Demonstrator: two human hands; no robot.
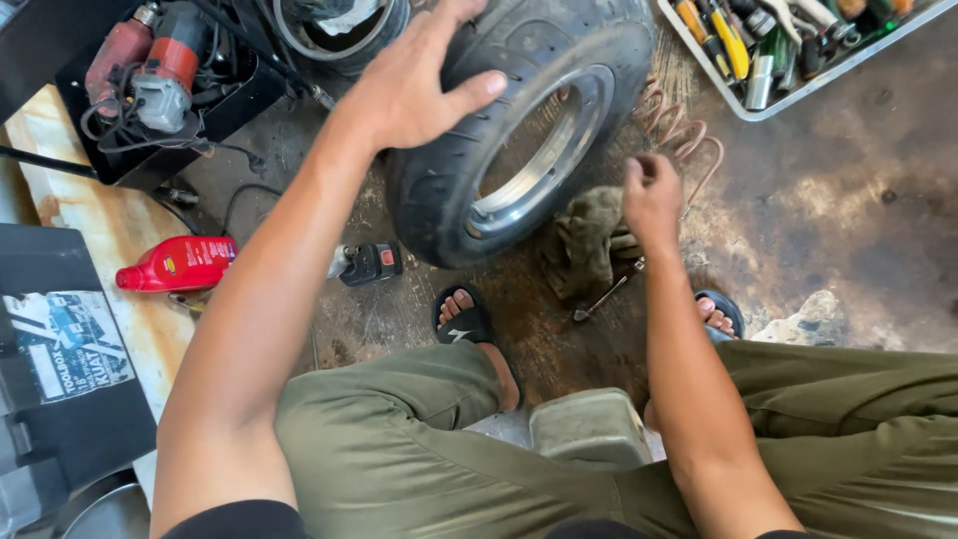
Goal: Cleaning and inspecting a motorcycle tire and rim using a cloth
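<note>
- Tyre [469, 150] on its silver rim [544, 145] stands upright on the stained floor [848, 200], just beyond your sandalled feet and leaning a little toward you.
- Nearest you, a small grey stool [589, 427] sits between your knees, so you are low and close to the wheel.
- Your right hand [654, 195] is curled shut near the rim's lower edge, above a dirty rag [584, 240]; what it pinches, if anything, is too small to tell.
- A thin metal tool [604, 297] lies on the floor by your right foot; a shift of the sandal could kick it or land on it.
- Your left hand [414, 85] lies flat on the tread with fingers spread, steadying rather than gripping; if it lifts, I judge the tyre could roll or tip onto your toes.
- Left of you, a red bottle [180, 263] lies on its side on a wooden board.
- Farther off, a red power tool [150, 65] with tangled cord and a tray of hand tools [788, 45] sit within elbow range.
</note>
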